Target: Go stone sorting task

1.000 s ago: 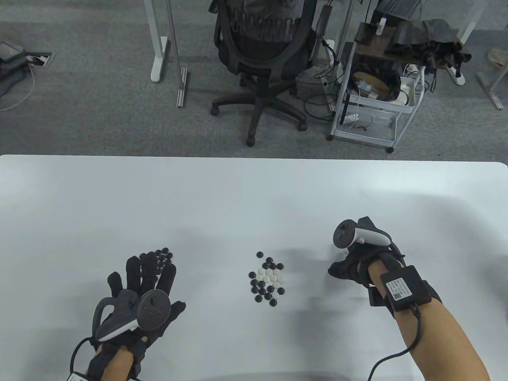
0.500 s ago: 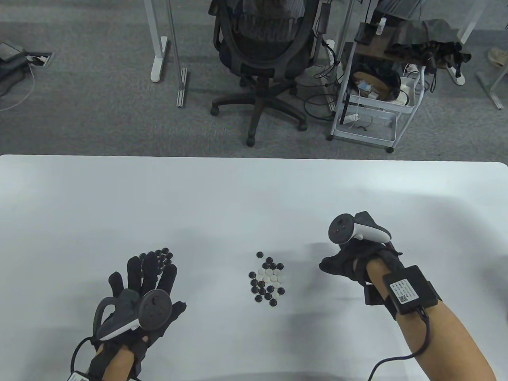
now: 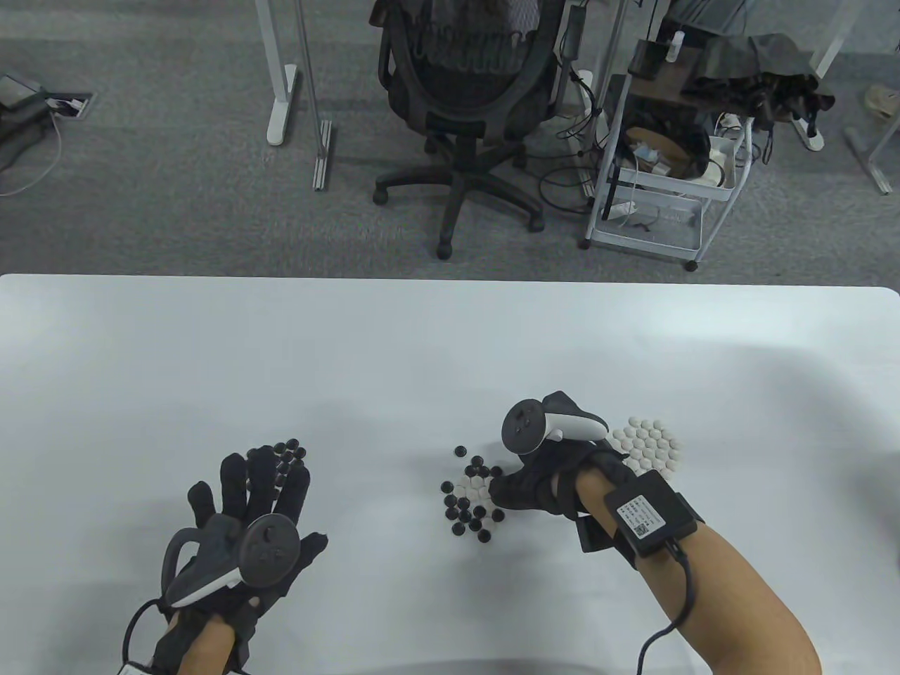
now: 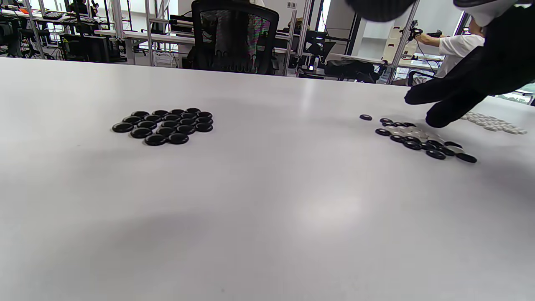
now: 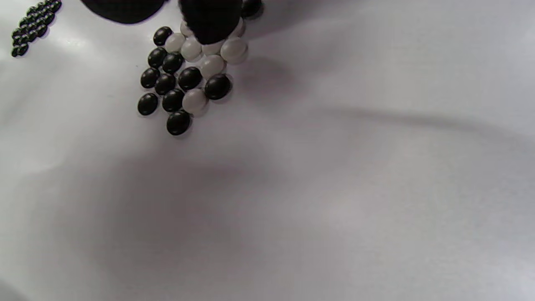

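Observation:
A mixed pile of black and white Go stones (image 3: 470, 500) (image 4: 418, 140) (image 5: 184, 75) lies in the middle near the front of the white table (image 3: 422, 351). My right hand (image 3: 503, 489) (image 4: 443, 106) reaches into the pile's right side. One fingertip (image 5: 209, 21) rests on white stones, the thumb stays apart, and nothing is held. A sorted group of black stones (image 3: 290, 452) (image 4: 165, 125) (image 5: 35, 25) lies to the left. My left hand (image 3: 256, 492) lies flat with spread fingers just below it. The sorted white stones (image 3: 647, 443) (image 4: 493, 123) sit to the right.
Beyond the table's far edge stand an office chair (image 3: 464, 84) and a white wire cart (image 3: 661, 176) on grey carpet. In the left wrist view, a person (image 4: 453, 46) is seen at distant desks.
My right hand has moved left from over the white group to the mixed pile, uncovering the white stones. The left hand has stayed in place.

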Available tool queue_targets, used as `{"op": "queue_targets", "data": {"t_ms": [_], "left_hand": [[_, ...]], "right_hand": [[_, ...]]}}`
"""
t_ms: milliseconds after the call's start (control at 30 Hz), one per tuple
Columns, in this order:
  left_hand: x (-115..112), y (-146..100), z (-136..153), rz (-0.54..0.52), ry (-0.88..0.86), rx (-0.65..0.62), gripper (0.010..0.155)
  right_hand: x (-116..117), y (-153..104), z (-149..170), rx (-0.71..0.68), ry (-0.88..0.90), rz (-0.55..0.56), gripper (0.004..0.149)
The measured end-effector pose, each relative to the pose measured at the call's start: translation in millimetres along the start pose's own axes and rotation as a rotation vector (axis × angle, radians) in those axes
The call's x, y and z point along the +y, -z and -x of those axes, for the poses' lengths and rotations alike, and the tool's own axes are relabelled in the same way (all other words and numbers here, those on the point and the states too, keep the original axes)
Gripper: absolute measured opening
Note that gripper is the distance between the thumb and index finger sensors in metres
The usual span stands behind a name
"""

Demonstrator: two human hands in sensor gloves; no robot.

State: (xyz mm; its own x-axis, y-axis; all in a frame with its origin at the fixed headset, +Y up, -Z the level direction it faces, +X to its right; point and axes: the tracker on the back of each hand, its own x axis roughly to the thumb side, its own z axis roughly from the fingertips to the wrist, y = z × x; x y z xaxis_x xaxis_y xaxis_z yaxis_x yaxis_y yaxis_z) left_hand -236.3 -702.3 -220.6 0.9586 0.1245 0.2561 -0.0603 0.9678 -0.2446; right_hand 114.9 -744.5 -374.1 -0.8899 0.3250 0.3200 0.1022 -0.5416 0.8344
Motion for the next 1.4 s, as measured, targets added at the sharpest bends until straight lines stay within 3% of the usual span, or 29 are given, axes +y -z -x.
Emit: {"op": "queue_targets", "data": {"t_ms": [333,933,1233,1400], "left_hand": [[0,-1,1,-0.004,-0.006,-0.001,0.077],[0,0,0,0.009,0.004,-0.007,0.077],[-1,2,-2,0.023,0.01,-0.008,0.077],[-1,2,-2,0.027,0.01,-0.007,0.077]], "right_hand": [[4,2,6,0.043,-0.024,-0.011,0.062],[15,-57,112,0.269,0.104,0.048,0.06],[20,-70,141,0.328,0.146,0.085,0.06],[17,-71,139,0.319,0.15,0.102,0.061]]}}
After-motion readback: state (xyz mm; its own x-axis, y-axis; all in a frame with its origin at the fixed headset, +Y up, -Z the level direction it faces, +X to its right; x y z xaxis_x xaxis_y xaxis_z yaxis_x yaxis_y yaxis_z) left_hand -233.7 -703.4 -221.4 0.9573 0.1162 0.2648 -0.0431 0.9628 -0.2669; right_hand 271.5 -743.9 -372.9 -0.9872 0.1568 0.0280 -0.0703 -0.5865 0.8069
